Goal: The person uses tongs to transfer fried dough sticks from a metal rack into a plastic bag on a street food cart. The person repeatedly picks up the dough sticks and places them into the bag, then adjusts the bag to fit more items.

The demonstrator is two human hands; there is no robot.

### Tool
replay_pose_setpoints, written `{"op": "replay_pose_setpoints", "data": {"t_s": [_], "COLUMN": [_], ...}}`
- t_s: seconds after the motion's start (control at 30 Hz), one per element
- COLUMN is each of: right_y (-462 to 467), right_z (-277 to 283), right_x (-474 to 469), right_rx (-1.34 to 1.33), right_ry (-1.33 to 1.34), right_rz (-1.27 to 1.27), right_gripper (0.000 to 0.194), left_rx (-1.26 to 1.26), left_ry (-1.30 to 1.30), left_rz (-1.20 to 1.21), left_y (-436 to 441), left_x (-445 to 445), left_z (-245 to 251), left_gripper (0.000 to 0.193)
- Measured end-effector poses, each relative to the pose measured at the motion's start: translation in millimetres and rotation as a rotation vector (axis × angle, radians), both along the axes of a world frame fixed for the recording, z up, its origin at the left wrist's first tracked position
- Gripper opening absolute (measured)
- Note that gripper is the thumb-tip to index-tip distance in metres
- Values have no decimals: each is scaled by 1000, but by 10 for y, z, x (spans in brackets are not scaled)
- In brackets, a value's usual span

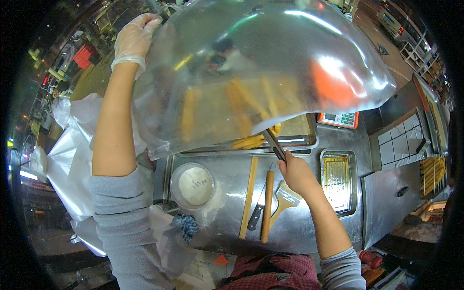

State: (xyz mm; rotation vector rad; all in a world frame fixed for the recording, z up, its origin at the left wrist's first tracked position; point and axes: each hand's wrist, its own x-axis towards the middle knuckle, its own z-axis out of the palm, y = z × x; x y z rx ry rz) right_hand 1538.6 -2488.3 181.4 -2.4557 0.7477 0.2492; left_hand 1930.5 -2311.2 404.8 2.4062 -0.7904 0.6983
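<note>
A large translucent plastic sheet bulges across the upper middle. My left hand, in a clear plastic glove, is closed at its upper left edge and pinches it. Bare, my right hand grips metal tongs, whose far ends pass under the sheet's lower edge. Long golden fried dough sticks lie on a metal tray, mostly seen blurred through the plastic. Whether the tongs hold a dough stick is hidden.
On the steel counter are a tub of flour, a wooden strip, a black-handled knife, a rolling pin, a wide brush and a rack in a small tray. An orange scale stands behind; plastic bags hang left.
</note>
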Motion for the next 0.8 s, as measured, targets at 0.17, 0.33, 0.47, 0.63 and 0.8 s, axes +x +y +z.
{"op": "replay_pose_setpoints", "data": {"t_s": [0.17, 0.33, 0.47, 0.63, 0.8], "right_y": [114, 224, 257, 295, 580], "right_z": [-81, -176, -163, -107, -249], "right_x": [-56, 190, 304, 93, 366], "right_rx": [-71, 21, 244, 266, 135], "right_ry": [-21, 31, -68, -84, -34], "right_rz": [4, -15, -60, -58, 69], "right_gripper": [47, 49, 51, 59, 56], "left_rx": [26, 38, 18, 27, 60], "left_ry": [-36, -47, -15, -39, -84], "left_rz": [3, -8, 3, 16, -6], "left_y": [2, 9, -2, 15, 1], "left_x": [13, 17, 17, 52, 121], "left_z": [18, 27, 30, 23, 14], "left_gripper": [34, 36, 36, 37, 37]}}
